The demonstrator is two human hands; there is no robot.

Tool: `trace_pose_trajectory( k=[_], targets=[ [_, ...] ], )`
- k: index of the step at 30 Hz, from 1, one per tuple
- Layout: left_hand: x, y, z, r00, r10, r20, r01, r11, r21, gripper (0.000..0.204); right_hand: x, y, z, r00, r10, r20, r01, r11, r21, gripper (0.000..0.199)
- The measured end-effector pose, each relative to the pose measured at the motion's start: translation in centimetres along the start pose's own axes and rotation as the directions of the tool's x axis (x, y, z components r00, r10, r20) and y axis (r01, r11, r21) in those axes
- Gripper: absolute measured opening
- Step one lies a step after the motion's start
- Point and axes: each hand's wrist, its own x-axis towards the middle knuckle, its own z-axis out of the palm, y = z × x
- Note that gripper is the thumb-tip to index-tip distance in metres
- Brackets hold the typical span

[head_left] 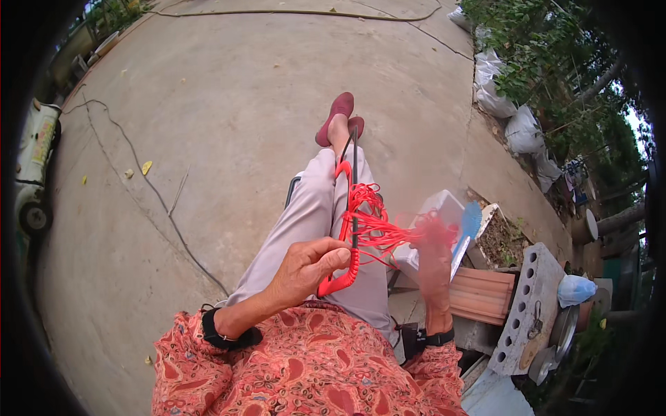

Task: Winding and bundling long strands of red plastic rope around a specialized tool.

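**Red cord on a dark frame, held over the lap**

While the person sits outdoors on a wide concrete yard (229,104), legs stretched forward in pale trousers (312,208) and two dark red shoes (340,114), the work sits above the lap. One narrow dark frame (354,180), partly wrapped in red cord, runs with its long axis away from the body, from just above the patterned shirt (312,367) toward the feet. Its near, curved, cord-wrapped end lies at the left hand (309,267), whose thumb and fingers are closed around that lower part of the frame. From the frame's middle, a loose tangle of red cord (374,222) fans out to the person's right, toward the right hand (433,256). That hand is raised and blurred; red strands reach it, and it seems to pinch them, though I cannot tell how its fingers are set. So the frame lies nearer the left hand, the free strands nearer the right.

To the right stand one white box (444,208), one ribbed terracotta tile (482,295) and one pale block with round holes (531,305). Each wrist bears one black band, two in all. One thin cable (159,201) crosses the concrete at the left.
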Motion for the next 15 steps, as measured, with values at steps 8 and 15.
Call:
trace_pose_trajectory(
  k=[8,15],
  targets=[
    [1.0,-0.3,0.5,0.927,-0.224,0.300,0.352,0.794,-0.496,0.034,-1.7,-7.0,-13.2,0.978,-0.198,0.069,0.063,0.589,0.805,0.029],
    [0.7,-0.9,-0.7,0.905,-0.208,0.370,0.406,0.681,-0.610,0.031,-7.6,-0.6,-29.3,0.592,-0.513,-0.621,-0.074,0.733,-0.676,0.022]
  ],
)
